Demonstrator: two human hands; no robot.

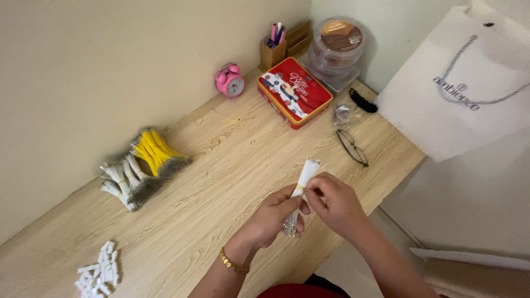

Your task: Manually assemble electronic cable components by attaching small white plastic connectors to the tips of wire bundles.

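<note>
- White wire bundle [301, 190] upright, tilted right, long axis rising from left hand [274, 215] grip, clamped low.
- Right hand [334, 201] pinches its yellow band, just beside.

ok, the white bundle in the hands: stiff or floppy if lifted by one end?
Probably fairly stiff: the white bundle stands straight above the left hand. Likely light, pinched by fingertips. Strands may splay; the right hand works at its band.

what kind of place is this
Probably a home desk used for small handwork: a pink alarm clock, a pen holder and eyeglasses sit on the wooden desktop.
</note>
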